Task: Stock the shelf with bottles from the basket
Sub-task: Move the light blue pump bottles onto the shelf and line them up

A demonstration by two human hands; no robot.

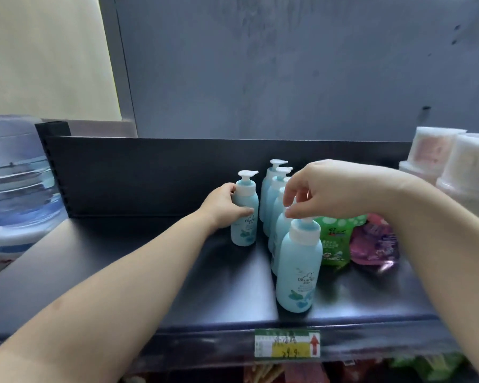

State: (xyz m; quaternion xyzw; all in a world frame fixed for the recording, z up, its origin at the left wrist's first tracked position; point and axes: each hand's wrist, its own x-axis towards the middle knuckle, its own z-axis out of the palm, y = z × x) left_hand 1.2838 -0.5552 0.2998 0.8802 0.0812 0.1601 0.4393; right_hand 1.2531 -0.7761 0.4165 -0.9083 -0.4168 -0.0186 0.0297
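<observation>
Right now my left hand (224,205) is wrapped round the body of a lone bottle (245,230), with its fingers curled across the front label and the thumb hidden behind. The bottle stands upright on the shelf (150,258), just left of the row of bottles (273,194) that runs away from my right hand. My right hand (332,189) hangs over the front bottle (299,272) of that row, fingertips pinched together on its pump top. Beneath my right wrist lie a green pouch (333,244) and a purple pouch (376,244).

These bottles look like smooth, stiff plastic. I judge them full, fairly heavy, and tall enough to topple their neighbours. The pump head may swivel or give, so it suits nudging only. For carrying I'd take the waist, as my left hand does.
</observation>
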